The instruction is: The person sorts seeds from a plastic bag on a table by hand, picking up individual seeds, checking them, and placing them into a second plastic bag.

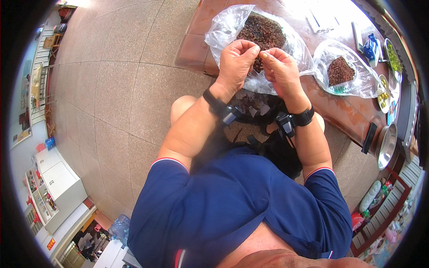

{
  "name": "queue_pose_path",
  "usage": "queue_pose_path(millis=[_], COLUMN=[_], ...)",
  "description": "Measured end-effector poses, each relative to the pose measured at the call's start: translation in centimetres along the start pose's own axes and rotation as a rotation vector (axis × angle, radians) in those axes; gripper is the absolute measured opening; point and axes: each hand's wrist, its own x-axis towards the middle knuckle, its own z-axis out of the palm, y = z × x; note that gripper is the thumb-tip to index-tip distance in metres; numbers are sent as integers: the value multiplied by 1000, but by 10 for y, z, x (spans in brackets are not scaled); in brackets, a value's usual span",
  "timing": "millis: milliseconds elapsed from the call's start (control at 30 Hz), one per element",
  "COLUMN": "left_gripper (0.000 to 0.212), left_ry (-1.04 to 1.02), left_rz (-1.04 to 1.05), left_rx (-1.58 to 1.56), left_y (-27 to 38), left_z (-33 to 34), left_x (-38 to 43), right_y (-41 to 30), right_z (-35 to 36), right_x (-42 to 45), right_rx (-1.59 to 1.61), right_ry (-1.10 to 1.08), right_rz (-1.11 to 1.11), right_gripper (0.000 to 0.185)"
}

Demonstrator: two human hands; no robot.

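Observation:
My left hand (238, 62) and my right hand (281, 68) meet above an open clear plastic bag (231, 21), thumbs pressed against the index fingers. Their fingertips almost touch; anything pinched between them is too small to make out. Dark reddish-brown dried bits (263, 30) fill the bag on the brown table (192, 50). To the right stands a second clear plastic bag (363, 75) with a smaller heap of reddish-brown bits (340, 71). Below my hands, between my knees, dark leaf-like pieces (254, 104) lie in a black container or bag, partly hidden by my forearms.
Along the table's right side are a blue-and-white packet (371, 50), a plate of green fruit (393, 58), a dish of yellow-green fruit (383, 95) and a metal bowl (387, 147). Black straps with small devices (286, 123) circle both wrists. A white cabinet (60, 181) stands at the left.

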Motion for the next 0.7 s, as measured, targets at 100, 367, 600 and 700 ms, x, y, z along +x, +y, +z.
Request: queue_pose_path(millis=[100, 367, 600, 700], left_gripper=[6, 7, 6, 4], left_ry=[-6, -53, 15, 28], left_rz=[-1, -57, -12, -11], left_rx=[6, -123, -145, -208], left_y=[0, 0, 6, 13], left_z=[0, -2, 4, 1], left_x=[-1, -2, -4, -5], right_y=[0, 2, -2, -7], right_z=[-1, 3, 2, -2], right_x=[0, 0, -1, 0], right_rx=[22, 29, 154, 181], right_ry=[-5, 15, -8, -9], right_rz=[25, -69, 17, 10], right_gripper=[10, 10, 9, 7])
